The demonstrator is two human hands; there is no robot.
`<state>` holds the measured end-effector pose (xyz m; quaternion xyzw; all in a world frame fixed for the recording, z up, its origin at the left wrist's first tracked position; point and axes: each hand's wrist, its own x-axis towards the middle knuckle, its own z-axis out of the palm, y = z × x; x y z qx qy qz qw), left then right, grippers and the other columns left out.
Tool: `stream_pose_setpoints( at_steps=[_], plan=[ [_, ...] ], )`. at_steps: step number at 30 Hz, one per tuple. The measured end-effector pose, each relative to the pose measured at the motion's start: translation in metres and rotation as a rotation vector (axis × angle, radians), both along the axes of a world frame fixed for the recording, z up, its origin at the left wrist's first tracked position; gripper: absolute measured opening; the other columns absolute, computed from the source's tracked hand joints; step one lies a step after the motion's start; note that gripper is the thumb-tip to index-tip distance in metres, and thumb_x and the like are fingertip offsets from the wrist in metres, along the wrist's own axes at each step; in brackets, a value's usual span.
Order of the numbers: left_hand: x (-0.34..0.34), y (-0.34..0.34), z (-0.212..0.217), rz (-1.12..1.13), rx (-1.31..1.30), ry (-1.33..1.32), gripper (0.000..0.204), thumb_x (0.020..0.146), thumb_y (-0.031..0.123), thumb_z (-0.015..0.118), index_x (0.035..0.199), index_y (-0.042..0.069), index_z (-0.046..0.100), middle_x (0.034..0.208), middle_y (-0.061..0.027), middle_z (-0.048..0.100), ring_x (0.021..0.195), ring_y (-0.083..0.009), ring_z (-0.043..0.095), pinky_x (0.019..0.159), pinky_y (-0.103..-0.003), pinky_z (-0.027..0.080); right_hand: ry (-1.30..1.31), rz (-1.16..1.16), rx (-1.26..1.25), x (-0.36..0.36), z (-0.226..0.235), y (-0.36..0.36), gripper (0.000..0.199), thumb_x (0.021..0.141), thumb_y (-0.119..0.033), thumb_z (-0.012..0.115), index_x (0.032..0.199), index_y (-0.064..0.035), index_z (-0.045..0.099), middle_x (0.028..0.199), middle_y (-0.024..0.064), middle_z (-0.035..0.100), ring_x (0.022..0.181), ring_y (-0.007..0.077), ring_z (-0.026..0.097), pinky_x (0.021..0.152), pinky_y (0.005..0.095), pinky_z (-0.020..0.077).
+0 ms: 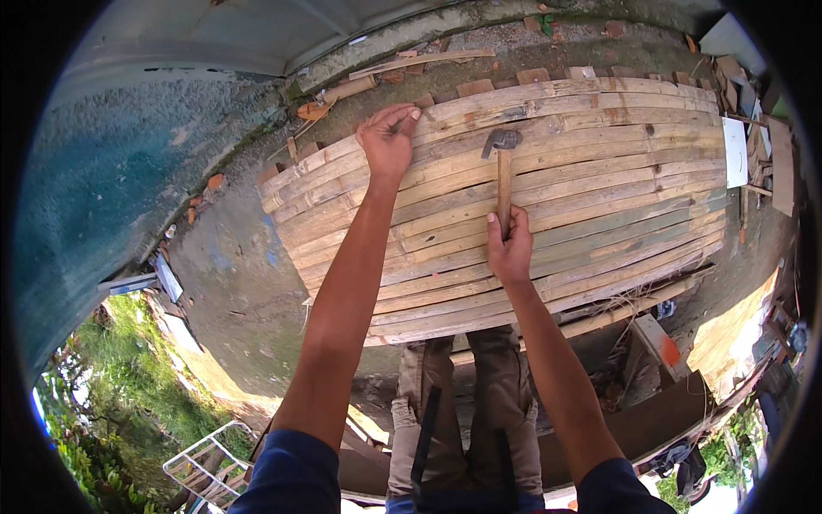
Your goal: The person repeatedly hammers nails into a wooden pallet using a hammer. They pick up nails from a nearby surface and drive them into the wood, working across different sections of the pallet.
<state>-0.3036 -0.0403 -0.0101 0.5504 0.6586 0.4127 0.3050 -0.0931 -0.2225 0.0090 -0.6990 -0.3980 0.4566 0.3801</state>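
A platform of split bamboo slats (591, 171) lies side by side in front of me, bending across the view. My right hand (511, 248) is wrapped round the lower part of a claw hammer's wooden handle. The dark metal head of the hammer (503, 139) points away from me, over the upper slats. Toward the far left edge of the slats, my left hand (390, 141) is closed, thumb and fingers together. Whatever its fingertips pinch, if anything, is too small or hidden to make out.
Brick pieces (475, 87) line the far edge of the bamboo. Beyond lie loose wooden sticks (419, 62) and a weathered blue-green wall (163, 146). Wood scraps and a white board (735, 152) are at the right. A wooden piece with an orange end (658, 343) stands near my right forearm.
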Motion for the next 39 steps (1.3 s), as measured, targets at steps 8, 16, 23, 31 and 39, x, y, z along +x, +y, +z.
stream_pose_setpoints(
  at_steps=[8, 16, 23, 31, 39],
  plan=[
    [0.007, -0.009, 0.0, 0.032, 0.05, 0.204, 0.014, 0.089, 0.024, 0.077, 0.095, 0.012, 0.08, 0.105, 0.0006, 0.076, 0.111, -0.0186, 0.062, 0.11, -0.042, 0.026, 0.106, 0.059, -0.001, -0.007, 0.024, 0.009, 0.025, 0.104, -0.019, 0.059, 0.117, 0.0015, 0.054, 0.074, 0.0062, 0.061, 0.063, 0.0104, 0.053, 0.058, 0.0284, 0.0456],
    [0.007, -0.013, 0.003, 0.027, 0.107, 0.232, 0.013, 0.087, 0.023, 0.078, 0.095, 0.013, 0.08, 0.105, 0.0001, 0.076, 0.111, -0.0189, 0.063, 0.106, -0.041, 0.03, -0.136, 0.374, -0.021, -0.029, 0.086, 0.071, 0.028, 0.107, -0.025, 0.048, 0.114, 0.0014, 0.052, 0.07, 0.0239, 0.061, 0.064, 0.0448, 0.063, 0.058, 0.0486, 0.0475],
    [0.007, -0.013, 0.005, 0.038, 0.045, 0.235, 0.013, 0.088, 0.023, 0.077, 0.096, 0.013, 0.08, 0.107, 0.0003, 0.075, 0.113, -0.0191, 0.061, 0.109, -0.042, 0.029, -0.257, 0.483, -0.01, -0.036, 0.092, 0.099, 0.026, 0.106, -0.025, 0.049, 0.113, 0.0003, 0.049, 0.072, 0.0276, 0.063, 0.069, 0.0514, 0.063, 0.058, 0.0565, 0.0459],
    [0.007, -0.013, 0.004, 0.043, 0.058, 0.214, 0.013, 0.088, 0.023, 0.076, 0.096, 0.014, 0.081, 0.109, 0.0006, 0.075, 0.116, -0.0192, 0.06, 0.11, -0.042, 0.027, -0.331, 0.548, -0.046, -0.031, 0.092, 0.094, 0.025, 0.106, -0.024, 0.048, 0.113, -0.0001, 0.05, 0.072, 0.0269, 0.063, 0.069, 0.0504, 0.064, 0.058, 0.0552, 0.0465],
    [-0.007, -0.014, 0.006, 0.056, 0.118, 0.176, 0.026, 0.094, 0.019, 0.069, 0.118, 0.011, 0.073, 0.123, -0.0061, 0.07, 0.131, -0.0251, 0.054, 0.116, -0.047, 0.026, -0.245, 0.465, 0.011, -0.028, 0.098, 0.097, 0.027, 0.107, -0.024, 0.048, 0.116, 0.0018, 0.052, 0.07, 0.0226, 0.063, 0.063, 0.043, 0.065, 0.056, 0.0493, 0.0477]
  ],
)
